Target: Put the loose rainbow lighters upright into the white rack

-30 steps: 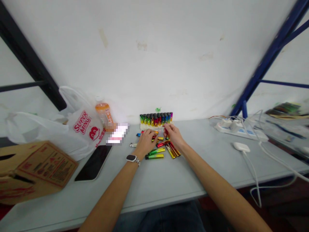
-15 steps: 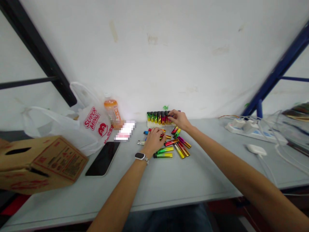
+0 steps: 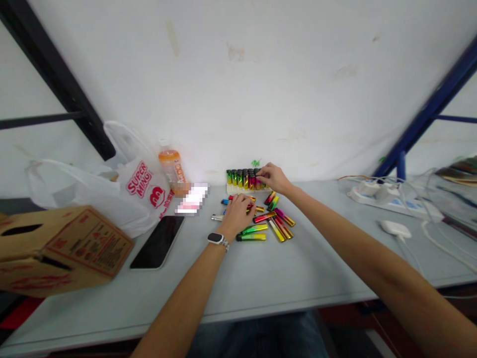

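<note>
Several shiny lighters with black tops stand upright in rows in a white tray by the wall. My right hand is at the tray's right end, thumb and fingers pinched on a lighter top; the fingers hide most of it. My left hand, with a watch on its wrist, lies over the loose lighters in front of the tray. Its fingers curl down around a lighter, which they partly cover. Loose red, green, gold and purple lighters lie flat to the right of it.
At left are a cardboard box, a white plastic bag, an orange drink bottle, a black phone and a lit, blurred-out screen. To the right lie a power strip, a white charger and cables.
My right hand has shifted slightly left along the tray, its fingers still closed at the lighter tops. My left hand stays over the loose lighters. The view has tilted a little.
</note>
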Motion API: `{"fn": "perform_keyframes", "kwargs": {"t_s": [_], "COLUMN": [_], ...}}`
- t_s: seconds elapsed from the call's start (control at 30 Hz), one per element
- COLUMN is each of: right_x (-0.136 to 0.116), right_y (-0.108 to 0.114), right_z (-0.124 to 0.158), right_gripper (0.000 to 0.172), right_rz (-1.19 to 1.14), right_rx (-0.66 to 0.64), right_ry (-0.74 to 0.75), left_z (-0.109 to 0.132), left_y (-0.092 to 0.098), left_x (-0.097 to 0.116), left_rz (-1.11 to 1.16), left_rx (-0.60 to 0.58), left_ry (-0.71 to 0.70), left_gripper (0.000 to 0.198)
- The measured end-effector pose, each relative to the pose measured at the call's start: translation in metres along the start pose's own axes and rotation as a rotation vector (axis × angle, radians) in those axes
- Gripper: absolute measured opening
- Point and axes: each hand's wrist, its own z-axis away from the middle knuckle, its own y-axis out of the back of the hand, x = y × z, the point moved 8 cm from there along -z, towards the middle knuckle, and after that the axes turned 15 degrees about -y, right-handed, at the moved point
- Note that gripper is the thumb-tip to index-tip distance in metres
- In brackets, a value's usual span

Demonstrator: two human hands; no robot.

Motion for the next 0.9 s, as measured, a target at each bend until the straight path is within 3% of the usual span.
{"fn": "perform_keyframes", "kwargs": {"t_s": [0.43, 0.7, 0.9], "right_x": [0.024, 0.031, 0.014], "right_y": [-0.008, -0.010, -0.003], "right_z": [-0.012, -0.017, -0.018], "right_gripper": [0.005, 0.007, 0.004], "right_rz": [-0.245, -0.247, -0.005], "right_rx": [-0.133, -0.169, -0.119], "right_ry": [-0.207, -0.186, -0.038], "left_z": [-0.001, 0.000, -0.001], "left_y": [0.000, 0.000, -0.001], "left_x": [0.002, 0.002, 0.002], "left_rz": [0.001, 0.000, -0.012], "left_rx": [-0.013, -0.015, -0.024], "left_ry": [-0.001, 0.003, -0.002], "left_gripper": [0.016, 0.016, 0.017]}}
